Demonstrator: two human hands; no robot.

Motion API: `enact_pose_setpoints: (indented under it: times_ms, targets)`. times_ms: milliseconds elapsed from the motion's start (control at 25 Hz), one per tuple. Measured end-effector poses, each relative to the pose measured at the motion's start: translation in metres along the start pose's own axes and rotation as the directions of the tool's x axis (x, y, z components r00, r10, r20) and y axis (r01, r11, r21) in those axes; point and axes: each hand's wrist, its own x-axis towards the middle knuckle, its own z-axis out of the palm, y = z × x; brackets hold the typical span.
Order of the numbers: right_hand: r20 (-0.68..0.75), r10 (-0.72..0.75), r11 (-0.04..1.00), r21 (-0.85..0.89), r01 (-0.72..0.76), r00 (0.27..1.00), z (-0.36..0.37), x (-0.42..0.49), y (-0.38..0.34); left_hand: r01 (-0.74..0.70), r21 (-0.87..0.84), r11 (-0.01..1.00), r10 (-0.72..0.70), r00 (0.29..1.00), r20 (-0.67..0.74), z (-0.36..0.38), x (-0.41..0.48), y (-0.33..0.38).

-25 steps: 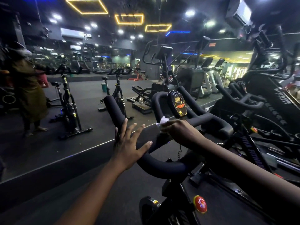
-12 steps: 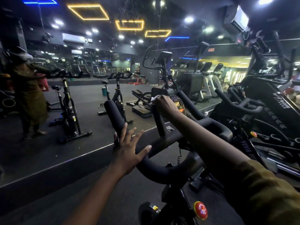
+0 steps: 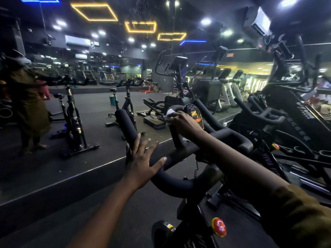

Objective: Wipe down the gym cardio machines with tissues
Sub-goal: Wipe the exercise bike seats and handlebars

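Both arms out front, both hands busy.
Left hand [image 3: 143, 163] reaches forward palm down, fingers straight and fanned, thumb out wide; the right arm stretches further and higher, right hand [image 3: 184, 123] curled knuckles-up, pinching a white tissue [image 3: 169, 114].

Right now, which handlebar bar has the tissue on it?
The inner left bar, beside the console: the right hand holds the tissue against its top. The outer left bar has only the left hand resting on it.
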Motion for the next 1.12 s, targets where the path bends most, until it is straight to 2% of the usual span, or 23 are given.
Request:
enact_pose_setpoints:
  times_ms: [160,320,400,440,520,600,680,840,880,960,1040,1120]
  targets:
    - [-0.010,-0.117,0.985,-0.128,0.114,0.993,0.005,-0.038,-0.007,-0.008,-0.014,1.000,0.007,1.000,-0.025,0.003,0.000,-0.001]
    - [0.069,-0.015,0.996,0.087,0.009,0.997,0.010,-0.072,-0.005,-0.003,0.008,1.000,0.003,1.000,-0.003,0.002,0.000,0.000]
    - [0.091,-0.148,0.979,0.156,0.132,0.985,0.006,-0.082,-0.003,-0.001,0.009,1.000,0.001,1.000,0.008,0.001,-0.001,0.001]
    - [0.090,-0.138,0.970,0.212,0.116,0.986,0.001,-0.082,-0.003,0.001,0.006,1.000,-0.002,1.000,0.013,0.000,-0.001,0.001]
    - [-0.010,0.055,0.967,0.249,-0.051,0.998,-0.009,-0.070,0.001,0.001,0.005,1.000,-0.001,1.000,0.015,0.000,-0.001,0.001]
    - [-0.113,0.273,0.938,0.252,-0.238,0.955,-0.011,-0.049,0.008,-0.006,0.021,1.000,0.005,1.000,0.022,0.000,0.000,0.001]
    - [-0.083,0.320,0.929,0.223,-0.296,0.944,-0.007,-0.036,0.004,-0.011,0.023,1.000,0.010,1.000,0.021,0.000,0.000,0.000]
    - [0.042,0.405,0.865,0.307,-0.397,0.913,0.011,-0.044,0.011,-0.018,-0.004,1.000,0.018,1.000,-0.013,0.002,-0.001,-0.001]
    - [0.074,0.392,0.878,0.268,-0.397,0.917,0.011,-0.051,0.012,-0.019,-0.009,1.000,0.019,1.000,-0.021,0.003,-0.001,-0.002]
    - [0.126,0.314,0.886,0.317,-0.338,0.941,0.005,-0.067,0.011,-0.021,-0.033,0.999,0.020,1.000,-0.024,0.003,0.001,-0.002]
    - [0.136,0.163,0.944,0.267,-0.194,0.977,-0.004,-0.075,0.007,-0.020,-0.050,0.999,0.019,1.000,-0.012,0.001,0.001,-0.001]
    - [0.124,0.087,0.968,0.223,-0.113,0.988,-0.013,-0.076,-0.005,0.010,-0.096,0.995,-0.012,1.000,-0.028,0.002,-0.007,0.001]
